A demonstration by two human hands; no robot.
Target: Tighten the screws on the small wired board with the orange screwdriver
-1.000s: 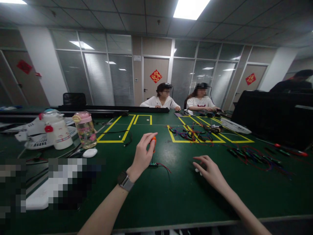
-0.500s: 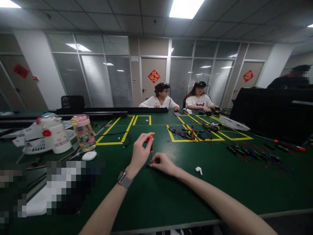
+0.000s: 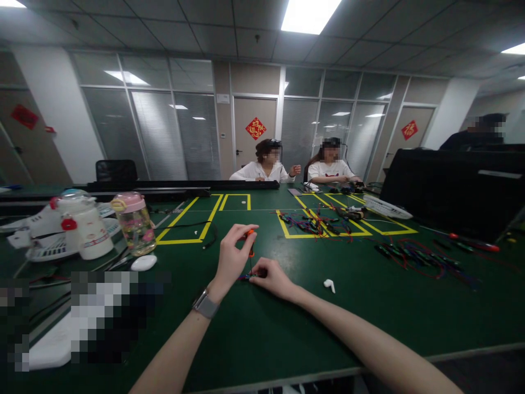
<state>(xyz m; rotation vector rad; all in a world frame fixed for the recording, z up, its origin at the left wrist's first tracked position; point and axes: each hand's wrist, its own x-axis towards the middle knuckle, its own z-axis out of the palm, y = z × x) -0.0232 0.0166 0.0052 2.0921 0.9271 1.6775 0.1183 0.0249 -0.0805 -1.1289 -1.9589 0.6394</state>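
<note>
My left hand [image 3: 235, 253], with a watch on its wrist, is closed around the orange top of a screwdriver [image 3: 251, 253]. The screwdriver stands upright, its thin shaft pointing down at a small circuit board with wires [image 3: 245, 277] on the green table [image 3: 287, 328]. My right hand [image 3: 274, 280] rests on the table and pinches the right side of that board between thumb and fingers. The fingers hide much of the board, and whether the tip sits in a screw cannot be made out.
A white earbud [image 3: 329, 285] lies right of my hands. Wired boards lie in a heap [image 3: 311, 223] and another bundle [image 3: 426, 257]. At left stand a pink-lidded bottle [image 3: 133, 224], a white jug [image 3: 92, 230] and a white case [image 3: 144, 263]. Two people sit opposite; a black monitor [image 3: 447, 191] stands right.
The view has shifted slightly, so most things appear a little further left. My hands keep their hold on the screwdriver and board. One person opposite has raised a hand.
</note>
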